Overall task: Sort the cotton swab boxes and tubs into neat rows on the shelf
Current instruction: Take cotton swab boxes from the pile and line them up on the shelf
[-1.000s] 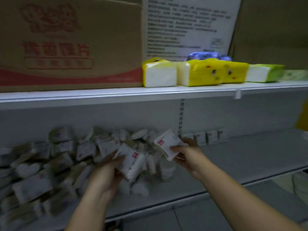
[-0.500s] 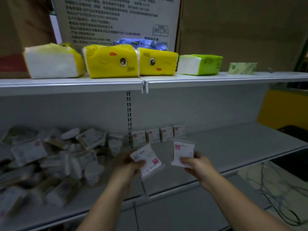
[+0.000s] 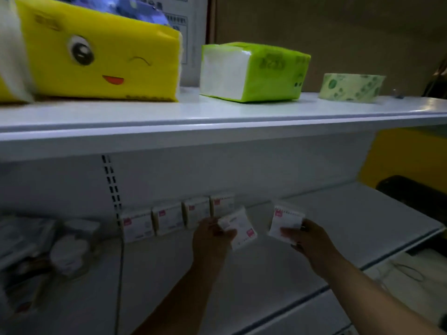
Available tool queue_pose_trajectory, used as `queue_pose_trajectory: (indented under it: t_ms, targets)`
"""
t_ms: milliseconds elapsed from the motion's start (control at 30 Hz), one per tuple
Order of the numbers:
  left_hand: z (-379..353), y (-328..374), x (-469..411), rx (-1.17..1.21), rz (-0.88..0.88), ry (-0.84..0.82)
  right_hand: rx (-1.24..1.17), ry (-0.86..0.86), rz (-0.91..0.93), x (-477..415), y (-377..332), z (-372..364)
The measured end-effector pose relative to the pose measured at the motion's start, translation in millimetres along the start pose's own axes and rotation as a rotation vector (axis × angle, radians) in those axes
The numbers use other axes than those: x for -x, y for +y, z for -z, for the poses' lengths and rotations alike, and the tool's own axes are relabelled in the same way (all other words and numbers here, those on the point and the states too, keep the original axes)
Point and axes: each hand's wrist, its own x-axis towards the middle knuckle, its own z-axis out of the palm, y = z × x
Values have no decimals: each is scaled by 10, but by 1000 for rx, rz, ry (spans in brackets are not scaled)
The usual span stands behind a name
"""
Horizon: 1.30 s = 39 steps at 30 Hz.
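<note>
Each of my hands holds a white cotton swab box with a red mark. My left hand (image 3: 211, 238) grips one box (image 3: 240, 229), tilted, just in front of the right end of a row of several upright boxes (image 3: 167, 220) standing against the back wall of the white lower shelf (image 3: 350, 221). My right hand (image 3: 307, 235) pinches a second box (image 3: 284, 220) a little to the right of the first, above bare shelf. A loose heap of swab boxes and tubs (image 3: 48, 247) lies blurred at the far left of the same shelf.
The upper shelf (image 3: 217, 122) overhangs closely, carrying a yellow tissue pack (image 3: 96, 59), a green tissue pack (image 3: 254, 71) and a pale green roll (image 3: 350, 87). To the right of the row the lower shelf surface is bare. A yellow object (image 3: 406, 160) stands beyond the shelf's right end.
The view has swung right and closer to the shelf. Both hands have carried their boxes from the heap toward the back wall, by the row's right end.
</note>
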Motion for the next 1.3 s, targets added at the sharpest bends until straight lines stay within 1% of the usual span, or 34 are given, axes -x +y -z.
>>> queue_pose_trajectory:
  t_ms: [133,233,300,367,433,633,733,833,967,1100,1300]
  targets:
    - [-443,-137,-326,-157,-127,53,1,-15,65,-491,90,222]
    - [-690,-171,-614,-321,-269,146,-20,-70,121,-935,116,320]
    - [-788,-226,-741,-465,-292,220,31,-110,162,-1208,180,364]
    - [-863,-295,-802,-556,-287,304,118,-158,200,-1440,231,399]
    - [-932,-348,-819,-591,-309,355,219,-195,243,-1668,242,405]
    - [-1022,-424,-842,-729,-335,438,234,-320,260,-2044,294,249]
    - [-1007,-473,-879,-793,-338,484,289,-298,328,-2110,385,182]
    - [-1027,-503,-898,-803,-329,512,341,-313,386,-2167,453,165]
    - [-1063,-529,-854,-771,-278,561,312,-335,364,-2195,497,187]
    - [-1064,-541,-851,-828,-328,566,327,-320,376,-2202,495,180]
    - [-1068,-561,-839,-875,-340,549,341,-315,396,-2194,507,188]
